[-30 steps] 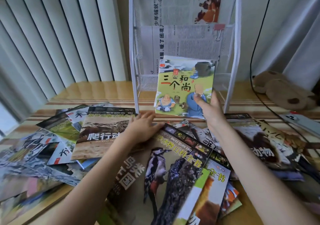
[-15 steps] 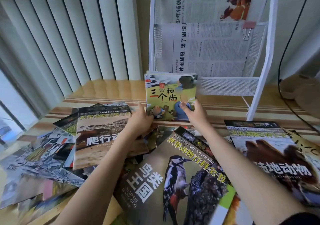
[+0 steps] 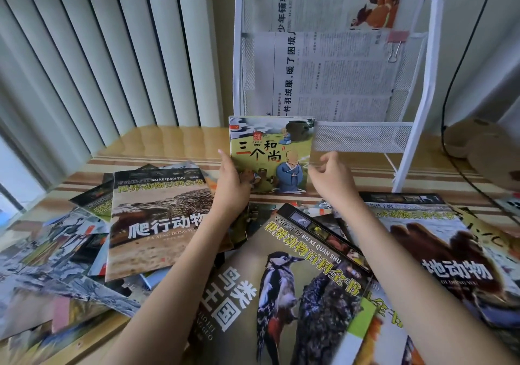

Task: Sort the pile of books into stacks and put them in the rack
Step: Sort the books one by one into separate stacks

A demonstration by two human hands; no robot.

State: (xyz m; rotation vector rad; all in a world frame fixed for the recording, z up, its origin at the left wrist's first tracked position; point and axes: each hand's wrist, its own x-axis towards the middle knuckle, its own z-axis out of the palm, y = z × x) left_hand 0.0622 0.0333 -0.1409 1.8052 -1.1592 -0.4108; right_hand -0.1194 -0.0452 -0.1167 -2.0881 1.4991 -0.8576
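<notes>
A thin stack of small picture books (image 3: pixel 271 150), with a green cartoon cover in front, stands upright on the table before the lower left of the white wire rack (image 3: pixel 363 136). My left hand (image 3: pixel 232 188) grips its lower left corner, index finger up along the left edge. My right hand (image 3: pixel 329 177) hovers by the right edge with loosely curled fingers, holding nothing. Large animal books lie scattered below: a reptile cover (image 3: pixel 160 218), a woodpecker cover (image 3: pixel 284 286) and a brown-animal cover (image 3: pixel 439 255).
Newspapers (image 3: pixel 332 75) clipped with binder clips fill the rack's upper pockets. More small books (image 3: pixel 53 255) spread over the table's left side. Vertical blinds (image 3: pixel 112 55) hang at back left. A black cable (image 3: pixel 450 111) and a brown plush toy (image 3: pixel 484 148) sit right of the rack.
The picture books stayed upright at the rack's front while the view shifted closer. My left hand came up from the pile onto their left edge. My right hand let go of the right side.
</notes>
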